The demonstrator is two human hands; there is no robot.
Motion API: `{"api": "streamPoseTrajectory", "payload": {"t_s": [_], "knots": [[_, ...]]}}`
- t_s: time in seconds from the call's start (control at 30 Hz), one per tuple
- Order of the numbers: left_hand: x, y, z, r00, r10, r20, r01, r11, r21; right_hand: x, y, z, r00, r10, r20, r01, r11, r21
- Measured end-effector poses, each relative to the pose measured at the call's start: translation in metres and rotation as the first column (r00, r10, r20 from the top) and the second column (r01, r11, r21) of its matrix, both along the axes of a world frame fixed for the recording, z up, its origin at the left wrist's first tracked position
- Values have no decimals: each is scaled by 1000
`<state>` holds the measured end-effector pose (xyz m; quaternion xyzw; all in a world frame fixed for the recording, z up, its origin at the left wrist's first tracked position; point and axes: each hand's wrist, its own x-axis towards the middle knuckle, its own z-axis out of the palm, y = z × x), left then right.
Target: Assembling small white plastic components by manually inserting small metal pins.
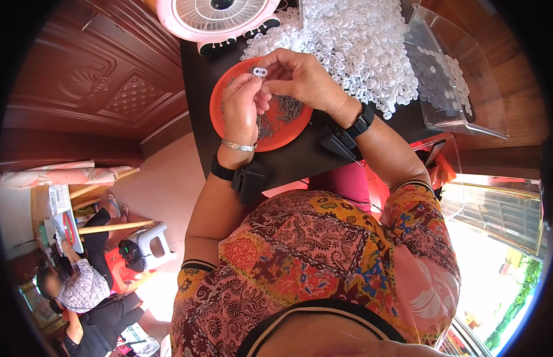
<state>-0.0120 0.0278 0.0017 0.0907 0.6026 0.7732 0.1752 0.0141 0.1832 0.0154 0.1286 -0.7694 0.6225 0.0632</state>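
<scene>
Over an orange-red bowl (297,132) my hands meet close together. The fingertips of my left hand (241,107) pinch a small white plastic piece with two dark holes (260,72). My right hand (309,80) comes in from the right, its thumb and index finger curled close around the piece. Whatever lies between those right fingertips is hidden. Inside the bowl lie many small grey metal parts (288,110), too small to tell as screws or springs. A large heap of white plastic pieces (360,47) spreads on the dark table just beyond my right hand.
A pink fan (214,21) stands at the table's far left. At the right, a clear plastic bin (434,77) lies beside the heap with white pieces in it. The dark tabletop (300,163) ends near my body. Another person (86,291) sits at lower left by a grey stool (151,247).
</scene>
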Motion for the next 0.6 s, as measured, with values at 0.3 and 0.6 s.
{"api": "streamPoseTrajectory", "payload": {"t_s": [0.3,0.6], "knots": [[-3,-1,-6,998,-30,50,26,998,64,3,-5,1,990,-64,-123,86,980,182],[4,4,1,999,-38,3,38,998,-51,6,-13,-1,888,-86,-452,291,865,408]]}}
